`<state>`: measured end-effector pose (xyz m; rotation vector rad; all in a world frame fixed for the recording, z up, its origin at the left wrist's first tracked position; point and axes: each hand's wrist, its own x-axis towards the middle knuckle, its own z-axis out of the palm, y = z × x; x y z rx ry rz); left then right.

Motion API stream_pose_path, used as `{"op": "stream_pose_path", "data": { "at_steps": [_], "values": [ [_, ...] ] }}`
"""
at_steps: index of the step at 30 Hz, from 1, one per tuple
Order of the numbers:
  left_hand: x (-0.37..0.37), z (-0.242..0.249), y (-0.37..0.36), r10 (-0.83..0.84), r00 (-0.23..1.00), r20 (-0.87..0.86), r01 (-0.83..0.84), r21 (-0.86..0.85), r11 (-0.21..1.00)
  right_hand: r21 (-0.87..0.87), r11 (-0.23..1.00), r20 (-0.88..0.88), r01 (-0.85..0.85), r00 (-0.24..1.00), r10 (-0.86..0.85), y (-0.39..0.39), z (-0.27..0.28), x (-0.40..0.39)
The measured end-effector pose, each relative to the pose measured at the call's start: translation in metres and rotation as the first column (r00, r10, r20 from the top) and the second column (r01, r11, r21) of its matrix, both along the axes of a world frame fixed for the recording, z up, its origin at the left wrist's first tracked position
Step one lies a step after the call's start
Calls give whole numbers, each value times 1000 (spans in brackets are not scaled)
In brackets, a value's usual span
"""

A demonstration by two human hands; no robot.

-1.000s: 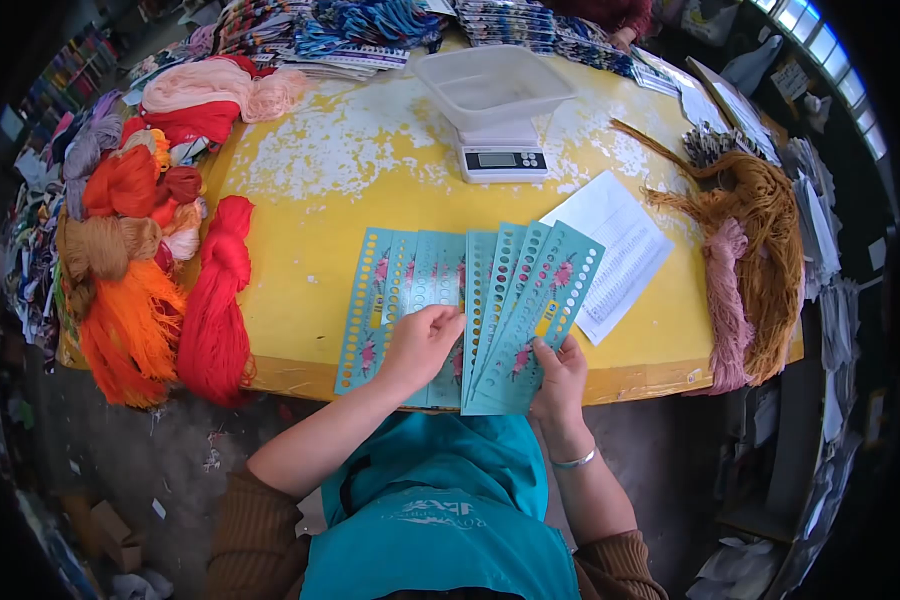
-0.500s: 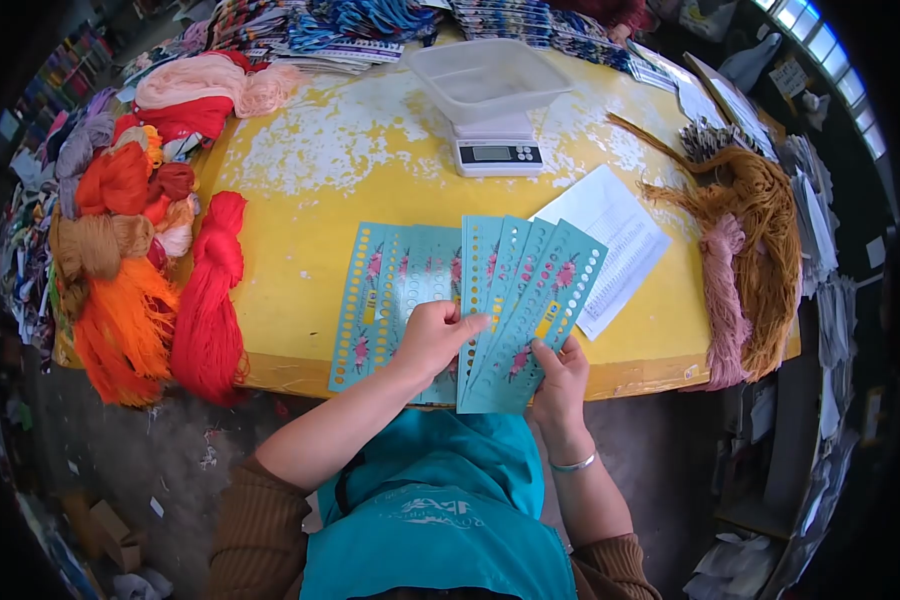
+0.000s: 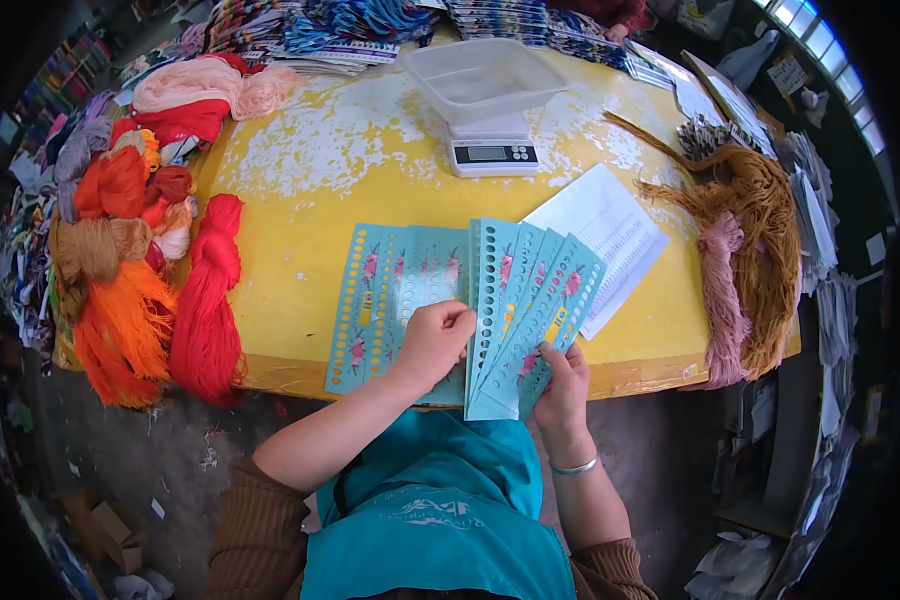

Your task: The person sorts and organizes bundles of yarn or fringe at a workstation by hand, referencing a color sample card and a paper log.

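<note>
My right hand grips a fan of teal punched cards by the lower right, its thumb lying on the front. The cards are long, with a row of round holes along the edge and pink flower prints. My left hand is closed, thumb against curled fingers, at the left edge of the fan's leftmost card; its fingertips are partly hidden. Beneath and left of that hand, more teal punched cards lie overlapping on the yellow table.
Behind the cards stands a digital scale bearing a clear plastic tub. A printed paper sheet lies to the right. Red yarn and orange yarn flank the left side; brown yarn and pink yarn hang over the right.
My left thumb has slid left, off the front of the fan to its edge. The fanned cards have tilted and spread a little, and the right hand has shifted slightly down.
</note>
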<state>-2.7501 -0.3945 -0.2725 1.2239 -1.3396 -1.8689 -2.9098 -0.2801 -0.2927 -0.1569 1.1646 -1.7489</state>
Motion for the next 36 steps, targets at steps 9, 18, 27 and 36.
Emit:
{"op": "stream_pose_path", "data": {
  "at_steps": [9, 18, 27, 36],
  "values": [
    [5, -15, -3, 28, 962, 270, 73, -356, 932, 19, 1000, -138, -8, 990, 11, -6, 0, 4],
    [31, -9, -2, 155, 920, 359, 260, -858, 443, 58, 998, -314, 2, 949, 16, -16, -5, 5],
    [35, -28, 5, 61, 902, 428, 399, -879, 260, 142, 990, -422, -6, 904, 66, -22, -9, 10],
    [37, -29, 9, 117, 848, 517, 500, -854, 146, 105, 993, -416, 60, 909, -11, -13, 11, -8]
  ]
}}
